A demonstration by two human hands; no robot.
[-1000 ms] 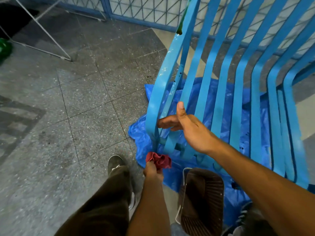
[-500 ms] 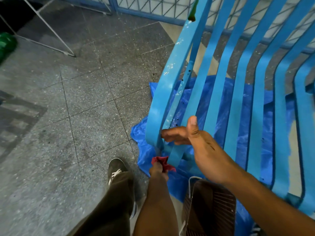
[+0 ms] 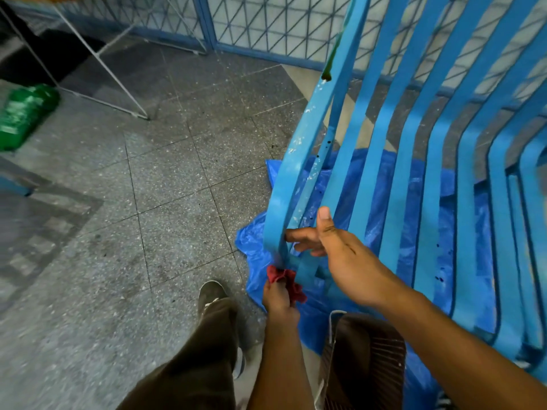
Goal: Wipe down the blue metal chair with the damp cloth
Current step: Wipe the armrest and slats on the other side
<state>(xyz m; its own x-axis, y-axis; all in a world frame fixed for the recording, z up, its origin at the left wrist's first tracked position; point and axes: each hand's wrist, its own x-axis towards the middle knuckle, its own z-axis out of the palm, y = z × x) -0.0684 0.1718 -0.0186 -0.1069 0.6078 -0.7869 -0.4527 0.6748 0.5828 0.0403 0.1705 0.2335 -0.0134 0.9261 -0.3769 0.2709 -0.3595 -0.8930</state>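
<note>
The blue metal chair (image 3: 396,161) fills the right side, its long curved slats running from top to bottom. My left hand (image 3: 276,295) is closed around a red cloth (image 3: 285,281) and presses it against the bottom bend of the outermost left slat. My right hand (image 3: 328,244) reaches in from the right and grips the neighbouring slats just above the cloth, thumb up on the front, fingers curled behind the bars. White flecks and chipped paint mark the outer slat higher up.
A crumpled blue plastic sheet (image 3: 384,202) lies under the chair on the speckled tile floor (image 3: 148,232). A dark ribbed tray (image 3: 364,362) sits by my right leg. A green bottle (image 3: 23,113) and a thin metal rack (image 3: 97,60) stand at the far left; mesh fencing (image 3: 266,22) runs along the back.
The view has shifted slightly. My left hand keeps rubbing the red cloth at the bottom of the outer slat, moving a little up against it. My right hand holds the same slats.
</note>
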